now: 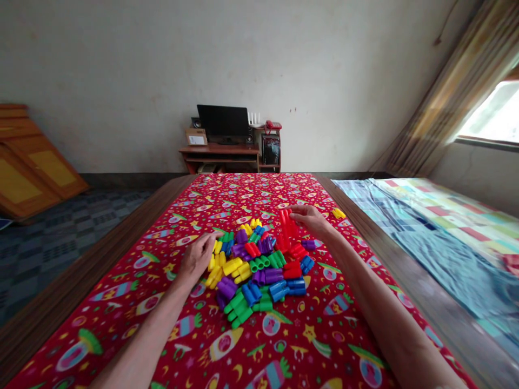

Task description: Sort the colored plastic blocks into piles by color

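Note:
A heap of colourful plastic building blocks, made of joined tubes, lies mid-table. Over its far right edge, my right hand [308,217] pinches an upright red block [286,227]; whether this is one block or a joined stack, I cannot tell. At the heap's left edge is my left hand [198,255], its fingers curled beside yellow blocks [218,247] and a green block [229,236]. What those fingers hold, if anything, is hidden. Purple blocks [267,276], blue blocks [279,290] and more green blocks [239,309] fill the near side.
A red patterned cloth [267,351] covers the wooden table. One yellow block [338,214] lies apart at the right. Beyond the table, a desk [221,153] bears a monitor [224,121]. A bed with a patchwork cover [450,216] stands to the right, a wooden cabinet [34,162] to the left.

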Motion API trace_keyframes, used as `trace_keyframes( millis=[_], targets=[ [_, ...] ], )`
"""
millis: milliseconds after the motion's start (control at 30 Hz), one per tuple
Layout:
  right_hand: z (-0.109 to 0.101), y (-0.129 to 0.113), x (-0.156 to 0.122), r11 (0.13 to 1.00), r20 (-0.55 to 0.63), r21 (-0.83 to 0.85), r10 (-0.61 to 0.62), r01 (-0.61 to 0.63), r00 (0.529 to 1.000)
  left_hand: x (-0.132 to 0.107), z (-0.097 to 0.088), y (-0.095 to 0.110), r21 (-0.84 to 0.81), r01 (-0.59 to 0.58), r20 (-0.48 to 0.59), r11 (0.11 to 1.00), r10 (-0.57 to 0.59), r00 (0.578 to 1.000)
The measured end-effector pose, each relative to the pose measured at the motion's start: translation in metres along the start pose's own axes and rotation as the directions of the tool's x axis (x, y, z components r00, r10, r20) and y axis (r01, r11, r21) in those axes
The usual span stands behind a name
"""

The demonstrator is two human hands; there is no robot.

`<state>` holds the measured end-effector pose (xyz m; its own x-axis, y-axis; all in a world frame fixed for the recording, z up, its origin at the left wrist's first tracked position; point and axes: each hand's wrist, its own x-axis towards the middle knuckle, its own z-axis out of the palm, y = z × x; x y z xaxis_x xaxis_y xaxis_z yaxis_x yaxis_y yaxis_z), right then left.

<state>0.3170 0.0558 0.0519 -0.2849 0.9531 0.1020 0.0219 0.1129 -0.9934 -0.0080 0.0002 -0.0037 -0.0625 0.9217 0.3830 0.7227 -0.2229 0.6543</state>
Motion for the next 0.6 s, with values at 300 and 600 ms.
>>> trace_keyframes(
  millis=[300, 600],
  targets=[
    [0.053, -0.030, -0.025, 0.976, 0.202, 0.029, -0.219, 0.218, 0.955, -0.030, 0.010, 0.106, -0.128, -0.217, 0.186, 0.968, 0.238, 0.953],
    [0.000, 0.004, 0.009, 0.969, -0.298, -0.166, -0.227, 0.184, 0.927, -0.043, 0.034, 0.102, -0.079, -0.202, 0.104, 0.976, 0.209, 0.972]
  ],
)
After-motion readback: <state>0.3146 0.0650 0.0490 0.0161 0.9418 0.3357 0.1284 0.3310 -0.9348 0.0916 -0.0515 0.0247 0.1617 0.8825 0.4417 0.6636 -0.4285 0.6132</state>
